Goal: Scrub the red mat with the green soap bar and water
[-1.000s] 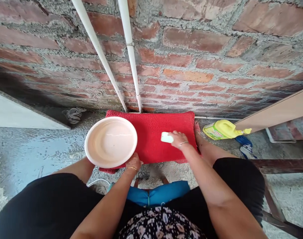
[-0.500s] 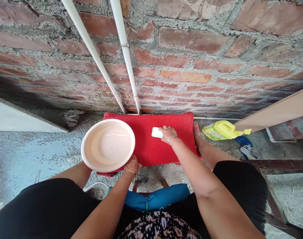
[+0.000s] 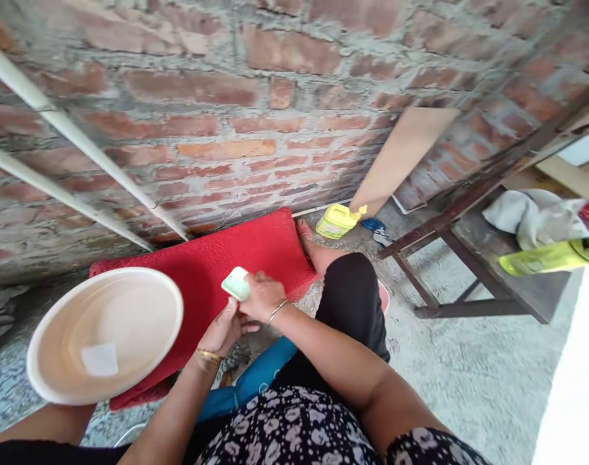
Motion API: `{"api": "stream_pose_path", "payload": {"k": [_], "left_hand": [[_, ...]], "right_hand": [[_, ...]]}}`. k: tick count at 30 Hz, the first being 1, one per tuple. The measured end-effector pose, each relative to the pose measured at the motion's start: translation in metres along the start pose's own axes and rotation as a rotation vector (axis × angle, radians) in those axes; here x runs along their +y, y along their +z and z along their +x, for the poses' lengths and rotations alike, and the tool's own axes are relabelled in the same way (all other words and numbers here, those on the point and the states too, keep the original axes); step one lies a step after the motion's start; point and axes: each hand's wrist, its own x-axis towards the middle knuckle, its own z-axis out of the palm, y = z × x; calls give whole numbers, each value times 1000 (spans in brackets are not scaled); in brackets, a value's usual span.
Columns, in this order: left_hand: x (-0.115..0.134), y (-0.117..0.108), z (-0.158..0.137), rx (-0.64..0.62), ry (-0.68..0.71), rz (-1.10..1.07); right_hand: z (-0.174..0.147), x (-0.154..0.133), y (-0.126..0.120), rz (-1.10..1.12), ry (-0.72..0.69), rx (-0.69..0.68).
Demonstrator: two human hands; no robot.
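Observation:
My right hand (image 3: 264, 297) grips a small pale green, rounded rectangular piece (image 3: 235, 284) by its right end. A tiny dark spot shows on its face; its underside is hidden. Close below it is my left hand (image 3: 221, 332), its thumb up against the piece's lower edge and its fingers stretched out toward the right hand. Both hands are over the front edge of a red textured cloth (image 3: 246, 242), spread over a low flat support. On the cloth's left end stands a cream basin (image 3: 108, 272) holding water. A white square patch shows in it, perhaps a reflection.
A yellow jug-shaped bottle (image 3: 334, 221) stands past my right foot, before a leaning board (image 3: 401, 152). Blue-and-white footwear (image 3: 379, 231) lies nearby. A dark wooden bench (image 3: 507, 268) at right bears a green bottle (image 3: 546, 257). White pipes (image 3: 101, 171) run down the brick wall.
The view has swung right. My right hand has lifted the pale green piece off the cloth toward me. My left hand has left the basin's side and come up to the piece.

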Motion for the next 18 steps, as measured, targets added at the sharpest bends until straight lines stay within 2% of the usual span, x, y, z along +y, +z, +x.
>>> {"api": "stream_pose_path", "payload": {"k": [2,5,8,10,11,12,14,16,18], "left_hand": [[4,18,-4,-33,23,-200],[8,25,-1,87,65,-259],[10,13,8,223,137,-193],[11,0,12,303,104,-95],[12,-8,13,356,61,-37],[13,-16,14,418,12,21],[15,-29,16,556,-70,113],[18,-40,22,658,-111,160],[24,-46,33,717,-128,180]], "right_hand": [[-7,-9,7,29,-54,31],[-15,-16,3,25,-136,47],[-32,-10,-27,60,-252,41],[-53,16,-58,186,-345,175],[-65,40,-72,279,-370,301],[-77,69,-83,374,-335,453],[-100,146,-88,529,-97,768],[-116,232,-64,647,201,923],[-126,311,-15,797,508,872]]}}
